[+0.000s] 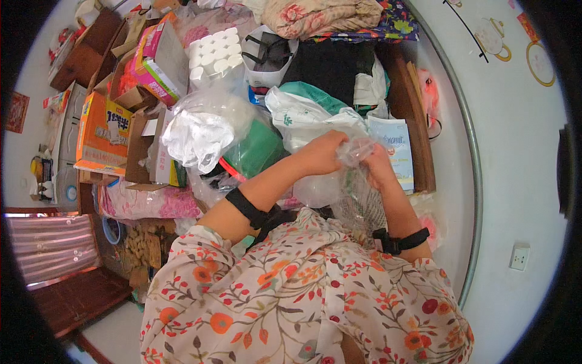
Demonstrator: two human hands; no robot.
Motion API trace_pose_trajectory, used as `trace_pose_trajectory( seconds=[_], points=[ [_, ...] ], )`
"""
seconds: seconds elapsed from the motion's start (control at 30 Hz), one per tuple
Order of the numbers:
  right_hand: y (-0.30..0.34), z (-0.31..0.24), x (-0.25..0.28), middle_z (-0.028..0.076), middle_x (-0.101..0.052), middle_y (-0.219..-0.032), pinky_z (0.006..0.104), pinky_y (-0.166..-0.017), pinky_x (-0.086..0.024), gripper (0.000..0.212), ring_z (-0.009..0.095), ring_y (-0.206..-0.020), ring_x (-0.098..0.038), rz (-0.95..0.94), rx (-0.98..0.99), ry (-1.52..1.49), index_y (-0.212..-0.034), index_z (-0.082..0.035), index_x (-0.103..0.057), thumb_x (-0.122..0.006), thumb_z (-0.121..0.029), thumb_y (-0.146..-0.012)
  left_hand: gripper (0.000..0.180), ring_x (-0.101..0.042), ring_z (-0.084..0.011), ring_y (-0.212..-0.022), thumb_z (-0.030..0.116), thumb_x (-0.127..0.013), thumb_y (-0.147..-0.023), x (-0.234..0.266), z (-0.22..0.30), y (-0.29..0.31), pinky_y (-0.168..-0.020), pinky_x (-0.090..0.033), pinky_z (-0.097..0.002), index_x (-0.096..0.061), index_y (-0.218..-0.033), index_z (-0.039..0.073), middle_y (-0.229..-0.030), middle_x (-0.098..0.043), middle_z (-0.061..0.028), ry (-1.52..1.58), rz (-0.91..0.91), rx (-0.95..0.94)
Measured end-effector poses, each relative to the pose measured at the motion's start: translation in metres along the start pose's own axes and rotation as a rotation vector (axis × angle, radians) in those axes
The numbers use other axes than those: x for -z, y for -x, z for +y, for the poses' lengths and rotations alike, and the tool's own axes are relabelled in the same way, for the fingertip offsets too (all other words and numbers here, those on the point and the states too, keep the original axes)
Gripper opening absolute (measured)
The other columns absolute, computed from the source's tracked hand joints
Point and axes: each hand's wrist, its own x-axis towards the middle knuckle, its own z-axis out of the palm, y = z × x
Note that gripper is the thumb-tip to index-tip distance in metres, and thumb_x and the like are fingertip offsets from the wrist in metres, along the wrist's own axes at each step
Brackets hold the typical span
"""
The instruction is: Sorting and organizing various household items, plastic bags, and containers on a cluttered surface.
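Observation:
Both my hands meet in front of me at the gathered top of a clear plastic bag [354, 151]. My left hand [324, 151] is closed on one side of the bunched plastic, and my right hand [379, 165] grips the other side. Below them the bag hangs down toward my lap, its contents hard to make out. Just beyond my hands lies a white plastic bag [312, 115] with green print. A green item [257, 148] inside clear plastic sits left of my left hand, beside a crumpled white bag [197, 133].
Open cardboard boxes, one orange [100, 136] and one pink [160, 60], stand at the left. Toilet paper rolls [215, 54] and a white bin [270, 57] stand farther back. A pale blue booklet [393, 145] is right of my hands, against a wooden board [418, 164]. A metal pipe [471, 164] curves along the right.

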Motion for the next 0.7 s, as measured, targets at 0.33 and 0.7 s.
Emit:
trace_pose_trajectory(
  seconds=[0.33,0.7],
  points=[
    [-0.016,0.010,0.012,0.012,-0.052,-0.113,0.0295,-0.092,-0.038,0.041,0.021,-0.104,-0.051,0.031,0.386,-0.428,-0.116,0.006,-0.045,-0.045,0.003,-0.075,0.046,-0.055,-0.0387,-0.092,0.014,-0.065,-0.065,-0.013,0.018,0.008,-0.079,-0.043,-0.0411,-0.046,-0.104,0.000,-0.097,-0.055,-0.0238,0.144,-0.146,0.088],
    [0.000,-0.022,-0.033,0.013,-0.046,-0.125,0.0306,-0.098,-0.032,0.051,0.020,-0.115,-0.044,-0.081,0.152,-0.356,-0.131,0.001,-0.036,-0.048,-0.020,-0.086,0.030,-0.058,-0.0385,-0.085,0.016,-0.064,-0.072,-0.011,0.000,0.016,-0.075,-0.046,-0.0405,-0.057,-0.098,0.004,-0.086,-0.061,-0.0207,-0.003,0.189,0.337]
  ],
)
